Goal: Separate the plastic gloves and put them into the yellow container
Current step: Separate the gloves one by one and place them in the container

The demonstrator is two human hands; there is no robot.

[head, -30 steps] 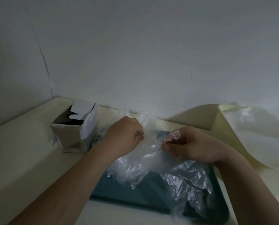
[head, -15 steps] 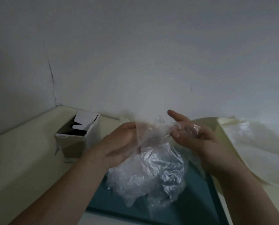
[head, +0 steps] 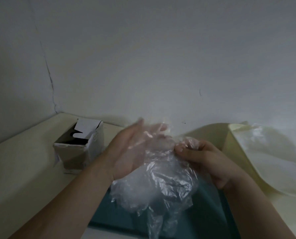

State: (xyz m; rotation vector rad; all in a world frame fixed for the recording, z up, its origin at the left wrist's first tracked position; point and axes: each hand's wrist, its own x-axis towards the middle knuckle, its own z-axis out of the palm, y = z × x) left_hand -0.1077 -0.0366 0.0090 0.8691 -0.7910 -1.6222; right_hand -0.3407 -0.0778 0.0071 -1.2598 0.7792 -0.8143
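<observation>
Plastic, thin and clear, lies across the left hand point(head: 126, 152). That hand is held flat and wide, with its fingers straight. The fingers are blurry, so I cannot tell if one of them hooks the film. The right hand point(head: 204, 159) is just beside it, and its thumb and curled fingers pinch a bit of the same film. Between the two hands hangs the bunch of plastic gloves point(head: 157, 187), all crinkled and stuck together, with a loose tail dangling down. The bunch is up in the air, above a teal tray point(head: 207, 219) on the pale table point(head: 23, 169).

To the right, near the right hand, stands the yellow container point(head: 233, 149), with more clear plastic point(head: 271, 144) in it. To the left, apart from the hands, sits an open cardboard box point(head: 78, 152).

I think the step in hand is pulling one glove off the bunch. No single glove hangs free yet. Next, the right hand should hold just one thin layer while the left hand holds the rest back. Then the hands should pull gently apart. After that the free glove must go right, over the rim of the yellow container, and be let go.
</observation>
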